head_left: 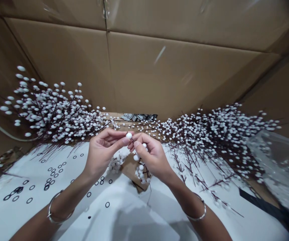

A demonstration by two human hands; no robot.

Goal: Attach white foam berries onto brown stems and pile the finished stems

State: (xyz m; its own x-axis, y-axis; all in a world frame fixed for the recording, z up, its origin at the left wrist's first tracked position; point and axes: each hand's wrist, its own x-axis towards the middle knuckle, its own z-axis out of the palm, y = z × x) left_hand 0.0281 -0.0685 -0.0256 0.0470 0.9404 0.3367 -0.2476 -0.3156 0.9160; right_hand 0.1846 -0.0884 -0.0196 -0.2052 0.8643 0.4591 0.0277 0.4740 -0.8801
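Observation:
Raised over the middle of the white table, my two hands meet at a stem of white artificial berries (pixel 141 167). My left hand (pixel 101 150) pinches near a single white berry (pixel 128 135) at the stem's end, thumb against fingers. Curled round the stem just to the right is my right hand (pixel 153 154), with several berries hanging below its fingers. Behind and under the hands lie a cluster of white berries (pixel 116 162) and a brown cardboard piece (pixel 130 167), both partly hidden.
Large bundles of berry stems stand at the left (pixel 51 107) and right (pixel 209 134). Small black rings (pixel 55 170) are scattered over the white tabletop (pixel 66 201). A cardboard wall (pixel 159 73) rises behind; a clear plastic bag (pixel 282 167) lies at right.

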